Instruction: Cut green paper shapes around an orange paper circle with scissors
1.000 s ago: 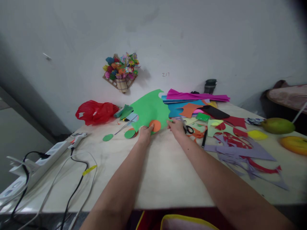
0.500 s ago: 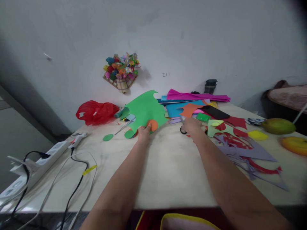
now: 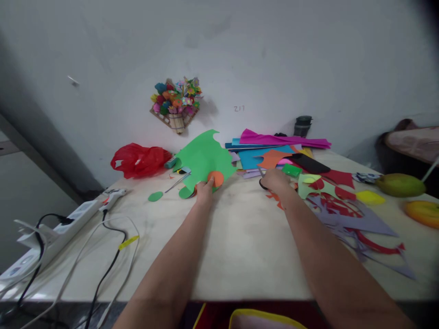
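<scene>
My left hand (image 3: 205, 191) is closed on a large sheet of green paper (image 3: 202, 157), which has curved bites cut from its edges. The thumb presses an orange paper circle (image 3: 217, 178) flat against the sheet. Below the sheet's left corner lie green circles (image 3: 185, 192), partly covered, and a separate green circle (image 3: 155, 196) rests farther left. My right hand (image 3: 277, 179) is closed on scissors (image 3: 263, 183); a black handle loop and a bit of blade show, the rest hidden by the hand. Small orange scraps (image 3: 275, 197) lie beside it.
Behind are stacked coloured sheets (image 3: 252, 158), a black phone (image 3: 310, 162) and a dark bottle (image 3: 303, 125). Red and purple scraps (image 3: 368, 221) and fruit (image 3: 400, 184) lie right. A red plastic bag (image 3: 139, 160), power strip (image 3: 56, 242) and cables (image 3: 124, 235) occupy the left.
The green sheet has shifted slightly left with the orange circle still held on it. My right hand keeps its grip on the scissors, nearly unmoved. The camera view has tilted a little.
</scene>
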A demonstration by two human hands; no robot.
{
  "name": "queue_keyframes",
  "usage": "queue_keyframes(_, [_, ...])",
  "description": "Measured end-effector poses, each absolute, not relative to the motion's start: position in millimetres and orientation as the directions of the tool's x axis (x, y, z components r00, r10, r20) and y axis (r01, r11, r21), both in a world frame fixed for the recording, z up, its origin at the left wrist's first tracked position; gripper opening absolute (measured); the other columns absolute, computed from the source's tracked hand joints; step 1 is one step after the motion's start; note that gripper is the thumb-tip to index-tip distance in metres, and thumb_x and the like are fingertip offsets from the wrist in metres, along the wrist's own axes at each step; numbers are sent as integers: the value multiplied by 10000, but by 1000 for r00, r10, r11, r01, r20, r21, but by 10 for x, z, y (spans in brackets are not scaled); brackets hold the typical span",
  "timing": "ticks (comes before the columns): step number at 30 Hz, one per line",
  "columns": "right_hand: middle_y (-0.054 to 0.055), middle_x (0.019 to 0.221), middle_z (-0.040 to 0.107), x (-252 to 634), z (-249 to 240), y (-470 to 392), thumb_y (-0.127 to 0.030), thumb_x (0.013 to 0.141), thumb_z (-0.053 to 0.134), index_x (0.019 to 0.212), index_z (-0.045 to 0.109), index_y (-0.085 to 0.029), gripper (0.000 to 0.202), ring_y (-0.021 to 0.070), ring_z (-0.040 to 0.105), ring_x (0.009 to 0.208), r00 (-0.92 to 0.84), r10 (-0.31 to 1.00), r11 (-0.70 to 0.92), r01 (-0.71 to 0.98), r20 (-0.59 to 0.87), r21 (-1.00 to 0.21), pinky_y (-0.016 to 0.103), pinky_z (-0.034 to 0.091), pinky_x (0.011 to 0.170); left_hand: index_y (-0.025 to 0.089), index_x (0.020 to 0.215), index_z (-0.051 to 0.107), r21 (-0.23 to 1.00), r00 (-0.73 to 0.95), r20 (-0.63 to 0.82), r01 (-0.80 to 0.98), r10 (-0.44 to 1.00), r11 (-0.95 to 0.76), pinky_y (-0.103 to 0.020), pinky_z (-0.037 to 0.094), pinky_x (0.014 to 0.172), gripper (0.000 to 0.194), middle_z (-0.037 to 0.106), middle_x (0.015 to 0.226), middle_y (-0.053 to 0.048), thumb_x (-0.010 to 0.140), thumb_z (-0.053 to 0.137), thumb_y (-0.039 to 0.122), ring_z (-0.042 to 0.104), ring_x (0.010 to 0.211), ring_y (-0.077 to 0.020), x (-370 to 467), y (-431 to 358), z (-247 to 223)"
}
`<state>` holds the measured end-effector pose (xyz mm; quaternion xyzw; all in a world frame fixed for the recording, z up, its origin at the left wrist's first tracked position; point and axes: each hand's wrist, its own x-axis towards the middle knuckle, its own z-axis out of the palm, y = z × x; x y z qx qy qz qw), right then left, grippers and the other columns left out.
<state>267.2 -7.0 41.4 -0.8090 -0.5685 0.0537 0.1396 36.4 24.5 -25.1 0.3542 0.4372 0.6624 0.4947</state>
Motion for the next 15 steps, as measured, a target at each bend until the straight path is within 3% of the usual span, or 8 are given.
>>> queue_keyframes(4, [194,1062,735,2651,467,-72,-117,724,630,1029,753,-137,330,334,686,1041,330,932,-249,884,148,-396,369,521,787,132,659,608,892,-311,8,-428,950,-148,-353,590,741,223,653,682,-43,700,782,266,676,728,-179,375,190,-182])
queue_keyframes(7, [144,979,752,2560,452,-42,-111,695,672,1031,745,-152,346,294,698,971,354,911,-149,758,209,-635,327,521,733,143,637,586,880,-330,-7,-450,944,-151,-354,587,751,234,663,708,-49,713,779,251,685,764,-182,356,164,-140])
queue_keyframes(9, [101,831,744,2449,424,-27,-109,688,701,1048,725,-132,362,231,703,808,381,912,-73,517,153,-853,267,496,609,151,649,584,873,-357,-34,-464,934,-146,-335,583,750,216,670,717,-42,737,765,229,689,787,-177,347,158,-108])
queue_keyframes(11, [44,675,693,2313,395,-33,-112,714,706,1025,699,-127,312,161,647,601,345,938,-29,167,31,-986,213,393,448,150,682,606,857,-368,-52,-494,928,-147,-331,583,767,164,682,736,-36,766,740,194,691,788,-168,346,152,-73])
queue_keyframes(13, [-3,614,634,2175,371,-61,-111,727,732,900,675,-135,184,90,559,490,247,969,1,-108,-26,-994,172,275,369,143,714,628,832,-372,-58,-531,927,-161,-349,588,797,117,696,771,-36,784,721,159,690,765,-157,354,142,-36])
queue_keyframes(15, [-43,555,562,2051,355,-105,-121,747,745,813,644,-144,123,58,500,437,142,989,-10,-251,-47,-968,157,222,333,133,729,635,807,-379,-65,-564,923,-175,-370,591,824,104,701,794,-41,794,716,137,685,740,-148,368,127,-2])
